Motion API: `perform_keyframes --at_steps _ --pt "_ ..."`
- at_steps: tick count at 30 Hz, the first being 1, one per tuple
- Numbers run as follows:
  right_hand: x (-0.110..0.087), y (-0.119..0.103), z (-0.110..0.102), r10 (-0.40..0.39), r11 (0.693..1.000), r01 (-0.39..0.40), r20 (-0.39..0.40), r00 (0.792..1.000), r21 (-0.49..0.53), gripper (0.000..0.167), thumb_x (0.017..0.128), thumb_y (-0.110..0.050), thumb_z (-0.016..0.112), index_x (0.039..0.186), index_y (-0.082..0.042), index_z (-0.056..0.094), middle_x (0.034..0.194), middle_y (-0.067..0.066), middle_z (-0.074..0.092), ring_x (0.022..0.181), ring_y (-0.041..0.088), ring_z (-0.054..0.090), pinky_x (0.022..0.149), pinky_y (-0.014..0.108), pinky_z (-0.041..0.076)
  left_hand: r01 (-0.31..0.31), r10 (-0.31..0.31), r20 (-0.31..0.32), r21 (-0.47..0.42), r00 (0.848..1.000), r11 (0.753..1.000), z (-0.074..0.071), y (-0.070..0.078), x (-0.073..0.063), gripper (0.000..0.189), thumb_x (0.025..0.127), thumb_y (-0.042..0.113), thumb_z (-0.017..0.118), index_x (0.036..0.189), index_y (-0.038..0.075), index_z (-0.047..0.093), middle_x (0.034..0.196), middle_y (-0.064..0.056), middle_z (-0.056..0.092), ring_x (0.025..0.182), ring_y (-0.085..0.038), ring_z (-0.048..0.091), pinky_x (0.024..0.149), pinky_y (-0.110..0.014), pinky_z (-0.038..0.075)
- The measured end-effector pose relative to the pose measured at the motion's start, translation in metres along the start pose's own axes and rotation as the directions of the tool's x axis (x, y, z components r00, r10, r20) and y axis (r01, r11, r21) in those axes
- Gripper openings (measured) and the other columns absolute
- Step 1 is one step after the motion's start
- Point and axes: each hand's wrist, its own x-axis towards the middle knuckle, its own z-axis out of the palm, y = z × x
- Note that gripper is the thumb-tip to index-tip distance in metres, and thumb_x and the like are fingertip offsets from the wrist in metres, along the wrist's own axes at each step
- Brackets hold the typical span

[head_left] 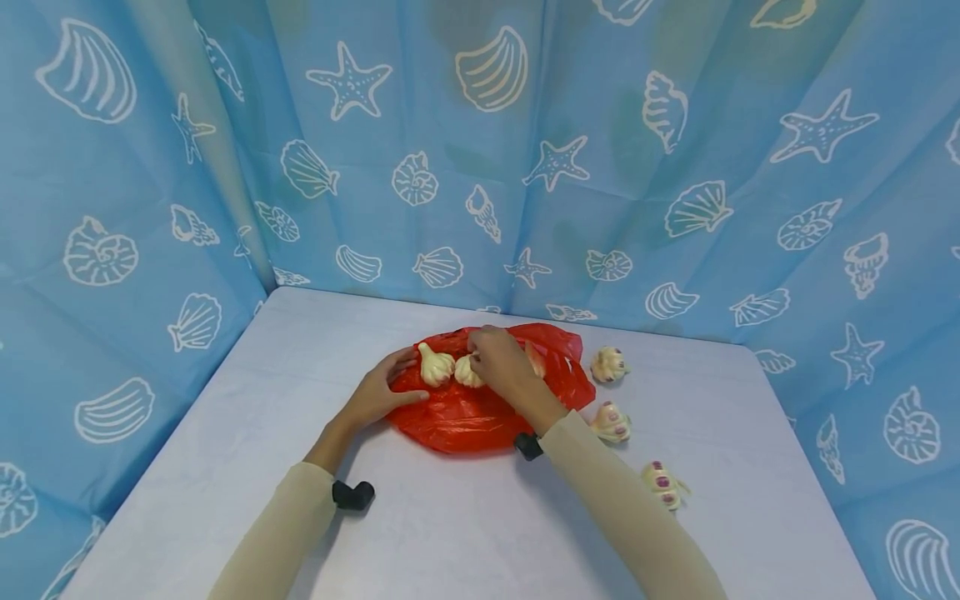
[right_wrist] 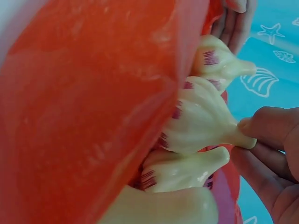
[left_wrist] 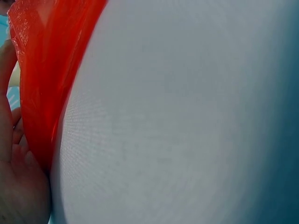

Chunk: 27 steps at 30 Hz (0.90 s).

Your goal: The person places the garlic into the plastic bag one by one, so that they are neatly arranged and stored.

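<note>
A red plastic bag (head_left: 465, 425) lies on the white table with several pale garlic bulbs (head_left: 436, 367) in its opening, one more bulb (head_left: 536, 362) showing beyond my right wrist. My right hand (head_left: 498, 362) pinches the stem of a garlic bulb (right_wrist: 203, 116) between thumb and fingers; that bulb's base sits at the bag's edge. Neighbouring bulbs (right_wrist: 180, 171) with purple marks crowd against it in the right wrist view. At the bag's left end rests my left hand (head_left: 382, 392), its thumb along the near side and its fingers at the far side, mostly straight.
Three loose garlic bulbs lie to the right of the bag: one at the back (head_left: 609, 365), one in the middle (head_left: 611, 422) and one nearer the front (head_left: 663, 485), close beside my right sleeve. A blue shell-patterned curtain (head_left: 465, 150) stands behind the table (head_left: 420, 533).
</note>
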Motion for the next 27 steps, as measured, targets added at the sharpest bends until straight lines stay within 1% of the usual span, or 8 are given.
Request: perform_keyframes --at_steps 4,7,9,13,16,21,24,27 --pt "0.0 0.002 0.002 -0.017 1.0 0.017 -0.003 1.0 -0.015 0.005 0.085 -0.004 0.071 0.086 -0.008 0.068 0.084 0.003 0.06 0.077 0.016 0.054 0.069 0.024 0.055 0.0 0.0 -0.001 -0.004 1.0 1.0 0.0 -0.001 0.001 0.088 0.077 0.038 0.083 0.149 0.019 0.036 0.145 -0.004 0.046 0.136 -0.027 0.041 0.103 -0.046 0.043" --pt "-0.002 0.004 0.004 -0.017 1.0 0.017 -0.014 1.0 -0.009 0.006 0.084 -0.005 0.073 0.089 -0.006 0.069 0.087 0.003 0.061 0.081 0.017 0.055 0.073 0.026 0.056 0.002 -0.002 -0.008 -0.003 1.0 1.0 -0.001 -0.001 0.001 0.087 0.077 0.038 0.083 0.149 0.02 0.037 0.144 -0.002 0.047 0.135 -0.026 0.041 0.104 -0.045 0.043" --pt "-0.003 0.005 0.005 -0.006 1.0 0.006 -0.023 1.0 -0.001 0.01 0.084 -0.007 0.074 0.093 -0.006 0.07 0.092 0.003 0.062 0.086 0.017 0.056 0.076 0.028 0.057 0.002 -0.002 -0.013 -0.001 1.0 1.0 -0.001 -0.001 0.001 0.087 0.077 0.038 0.083 0.148 0.021 0.037 0.143 -0.001 0.048 0.135 -0.025 0.041 0.103 -0.045 0.043" --pt "-0.008 0.009 0.005 0.033 0.999 -0.032 -0.025 0.999 0.044 0.018 0.085 -0.013 0.074 0.101 -0.007 0.07 0.102 0.003 0.062 0.091 0.017 0.057 0.078 0.031 0.057 -0.007 0.007 -0.005 -0.011 1.0 1.0 -0.002 -0.002 0.001 0.087 0.077 0.039 0.082 0.149 0.02 0.037 0.144 -0.002 0.047 0.135 -0.025 0.041 0.104 -0.045 0.042" --pt "-0.012 0.013 0.002 0.07 0.992 -0.066 -0.033 0.997 0.106 0.021 0.086 -0.017 0.074 0.104 -0.008 0.069 0.102 0.003 0.062 0.09 0.017 0.057 0.076 0.03 0.058 -0.018 0.018 0.006 -0.024 1.0 1.0 -0.002 -0.003 0.001 0.088 0.077 0.039 0.082 0.149 0.018 0.036 0.145 -0.004 0.046 0.135 -0.026 0.041 0.105 -0.045 0.041" --pt "-0.014 0.023 -0.006 0.089 0.98 -0.073 -0.075 0.993 0.188 0.019 0.09 -0.017 0.069 0.106 -0.006 0.071 0.1 0.004 0.065 0.087 0.018 0.057 0.074 0.028 0.057 -0.035 0.036 0.013 -0.039 0.999 0.999 -0.002 -0.005 0.002 0.089 0.078 0.036 0.082 0.15 0.015 0.035 0.147 -0.007 0.045 0.136 -0.029 0.04 0.106 -0.048 0.04" --pt "-0.012 0.027 -0.013 0.086 0.98 -0.071 -0.072 0.994 0.187 0.022 0.091 -0.014 0.068 0.11 -0.003 0.07 0.103 0.007 0.067 0.086 0.02 0.057 0.075 0.03 0.057 -0.035 0.035 0.009 -0.041 0.999 0.999 -0.002 -0.006 0.002 0.089 0.078 0.036 0.083 0.15 0.015 0.035 0.146 -0.007 0.045 0.136 -0.029 0.04 0.106 -0.047 0.039" --pt "-0.007 0.028 -0.017 0.066 0.985 -0.059 -0.032 0.997 0.164 0.027 0.09 -0.011 0.067 0.115 -0.001 0.07 0.107 0.01 0.068 0.084 0.022 0.057 0.072 0.03 0.055 -0.029 0.029 0.009 -0.036 1.0 0.999 -0.002 -0.005 0.003 0.089 0.077 0.038 0.083 0.149 0.016 0.036 0.146 -0.005 0.046 0.135 -0.027 0.041 0.106 -0.046 0.04"
